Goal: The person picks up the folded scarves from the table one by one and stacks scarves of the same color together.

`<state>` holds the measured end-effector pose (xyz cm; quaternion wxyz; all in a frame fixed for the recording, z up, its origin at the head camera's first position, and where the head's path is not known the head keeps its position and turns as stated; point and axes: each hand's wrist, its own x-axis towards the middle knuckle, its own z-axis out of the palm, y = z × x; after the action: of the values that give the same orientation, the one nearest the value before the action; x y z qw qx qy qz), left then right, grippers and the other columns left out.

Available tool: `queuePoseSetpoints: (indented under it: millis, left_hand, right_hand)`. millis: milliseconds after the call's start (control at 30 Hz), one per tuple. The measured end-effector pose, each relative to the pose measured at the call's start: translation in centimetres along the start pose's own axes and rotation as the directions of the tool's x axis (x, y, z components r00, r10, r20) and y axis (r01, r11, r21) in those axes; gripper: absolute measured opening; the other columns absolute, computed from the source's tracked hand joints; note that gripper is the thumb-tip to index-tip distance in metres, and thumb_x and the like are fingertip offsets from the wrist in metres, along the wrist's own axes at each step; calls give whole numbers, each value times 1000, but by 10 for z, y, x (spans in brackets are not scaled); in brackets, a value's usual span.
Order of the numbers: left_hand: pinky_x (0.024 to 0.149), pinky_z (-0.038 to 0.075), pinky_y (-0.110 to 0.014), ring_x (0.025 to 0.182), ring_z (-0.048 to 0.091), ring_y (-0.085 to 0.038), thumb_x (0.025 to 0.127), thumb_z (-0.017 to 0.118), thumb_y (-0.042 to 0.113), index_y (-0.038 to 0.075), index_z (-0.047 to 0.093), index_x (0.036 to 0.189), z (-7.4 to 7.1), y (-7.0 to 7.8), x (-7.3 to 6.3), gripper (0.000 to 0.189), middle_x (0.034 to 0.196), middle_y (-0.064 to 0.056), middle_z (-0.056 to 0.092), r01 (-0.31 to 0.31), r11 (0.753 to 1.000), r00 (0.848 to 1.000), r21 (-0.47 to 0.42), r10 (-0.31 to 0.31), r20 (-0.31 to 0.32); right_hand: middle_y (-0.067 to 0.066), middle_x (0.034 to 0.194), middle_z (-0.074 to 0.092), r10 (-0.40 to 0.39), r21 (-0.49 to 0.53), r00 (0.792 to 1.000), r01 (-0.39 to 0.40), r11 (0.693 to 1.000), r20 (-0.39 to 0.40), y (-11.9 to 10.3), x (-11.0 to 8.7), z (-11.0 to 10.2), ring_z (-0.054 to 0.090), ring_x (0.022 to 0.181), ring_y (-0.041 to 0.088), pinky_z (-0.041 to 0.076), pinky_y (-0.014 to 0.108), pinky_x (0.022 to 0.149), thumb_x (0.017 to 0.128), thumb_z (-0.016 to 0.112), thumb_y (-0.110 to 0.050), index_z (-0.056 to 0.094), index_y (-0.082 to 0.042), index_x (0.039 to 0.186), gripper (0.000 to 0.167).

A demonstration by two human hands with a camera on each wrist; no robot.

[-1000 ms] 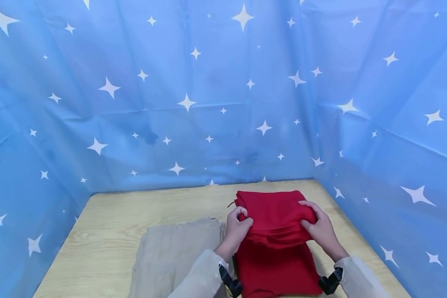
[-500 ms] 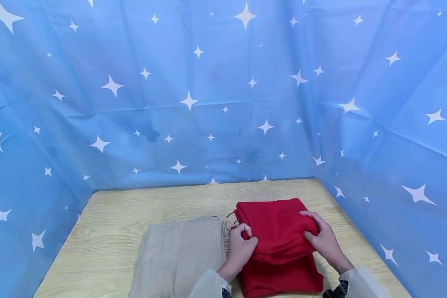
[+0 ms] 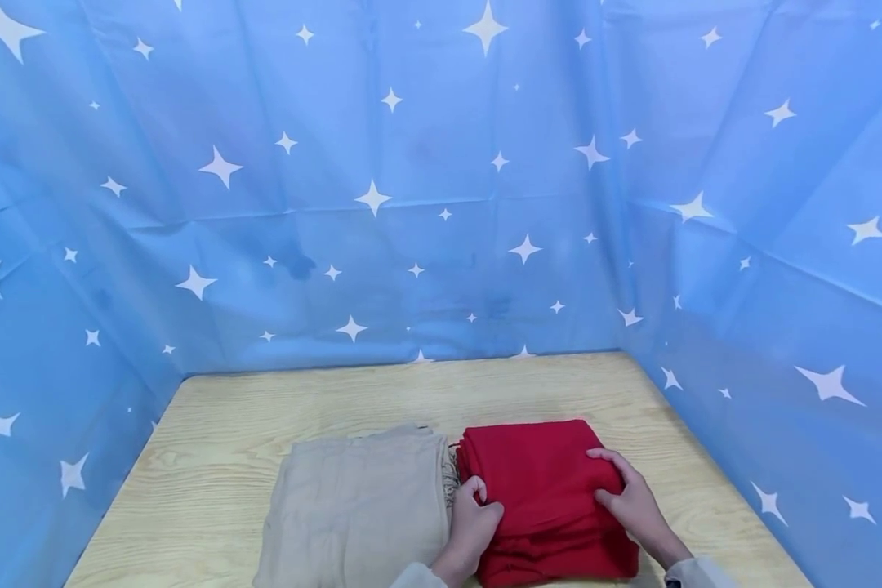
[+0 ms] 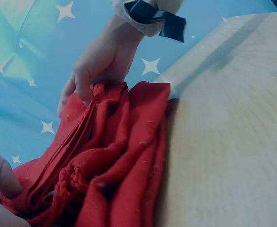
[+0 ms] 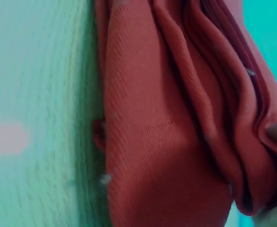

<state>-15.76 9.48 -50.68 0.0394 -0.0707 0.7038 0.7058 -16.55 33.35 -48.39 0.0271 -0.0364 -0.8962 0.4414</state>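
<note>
A red scarf [image 3: 536, 482], folded into a thick stack, lies on the table at the lower right of the head view. My left hand [image 3: 473, 527] pinches its left edge between thumb and fingers. On the opposite edge, my right hand [image 3: 635, 508] grips the upper layers, thumb in front and fingers on top. Twisted red fringe [image 4: 65, 194] and several stacked folds show in the left wrist view. In the right wrist view the red scarf [image 5: 147, 118] fills the middle, with only a bit of my right hand at the edge.
A beige folded scarf [image 3: 356, 510] with fringe lies directly left of the red one. Both are on a light wood table [image 3: 213, 441]. A blue curtain [image 3: 441, 180] with white stars stands behind and along both sides.
Both hands have brought the raised upper part of the red scarf down and nearer, so it now lies over the lower part. The beige scarf stays in place.
</note>
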Motion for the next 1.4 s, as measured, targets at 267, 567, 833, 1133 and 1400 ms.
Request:
queuePoseSetpoints:
  millis: [267,567,833,1133,1400]
  left_hand:
    - [54,21,-22,63,28,-15,64,50,-5,16,30,69,-2,-6,-5,30,66,4,25,-32,990,999,138,33,-4]
    - [52,22,-24,57,22,-14,72,52,4,15,33,74,-7,-10,-6,22,63,4,25,-58,946,995,318,29,97]
    - [53,26,-27,57,29,-17,75,54,10,14,36,76,-10,-12,-14,19,61,1,30,-8,923,995,386,-29,91]
    - [53,26,-26,57,31,-16,76,55,9,14,35,79,-12,-10,-17,20,63,2,29,-19,937,996,349,-11,83]
    - [54,28,-28,58,34,-18,82,53,11,14,37,88,-16,-1,-21,17,65,0,34,25,945,978,326,-91,190]
  right_hand:
    - [28,137,40,168,6,972,-171,985,164,2,5,1,48,112,35,42,35,82,78,55,4,45,-3,131,54]
    - [28,138,38,214,-24,959,-214,977,188,5,4,3,45,116,37,40,41,88,81,55,-1,44,-4,131,51]
    - [27,135,41,219,-71,961,-210,975,171,8,1,9,46,112,34,40,40,87,84,54,-5,41,-5,132,50]
    - [29,136,40,213,-66,963,-205,977,163,4,4,11,44,115,36,38,42,89,84,51,-5,40,-4,131,48]
    - [32,131,44,171,-127,969,-150,981,176,-2,9,1,46,108,37,38,37,82,82,55,-4,46,3,123,42]
